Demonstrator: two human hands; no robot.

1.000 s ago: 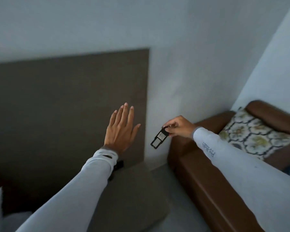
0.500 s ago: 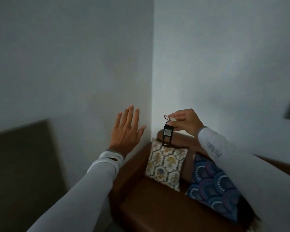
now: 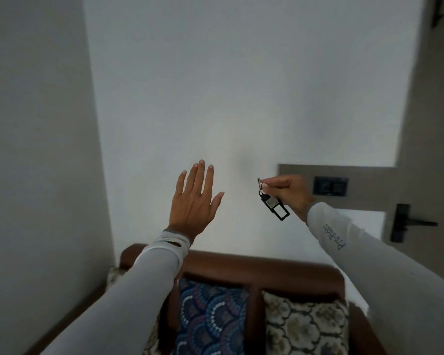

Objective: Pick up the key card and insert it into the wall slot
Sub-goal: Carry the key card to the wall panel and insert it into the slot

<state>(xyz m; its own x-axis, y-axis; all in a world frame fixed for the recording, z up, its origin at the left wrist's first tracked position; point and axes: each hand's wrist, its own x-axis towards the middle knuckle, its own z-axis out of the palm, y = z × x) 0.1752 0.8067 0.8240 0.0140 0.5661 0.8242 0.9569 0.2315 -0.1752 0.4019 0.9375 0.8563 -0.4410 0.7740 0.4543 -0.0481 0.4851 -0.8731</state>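
The right hand [image 3: 290,193] pinches the metal ring of the black key card [image 3: 274,204] between thumb and forefinger, so the card hangs free in the air, tilted, in front of the white wall. The left hand [image 3: 194,203] is empty, raised with its fingers straight and slightly spread. The pick-up looks done; I judge that the carrying step is in hand. On the grey panel to the right there is a dark wall plate [image 3: 330,186], near the door handle [image 3: 405,222]. Whether it holds the slot, I cannot tell. The next move probably calls for bringing the card there and turning its edge toward the opening.
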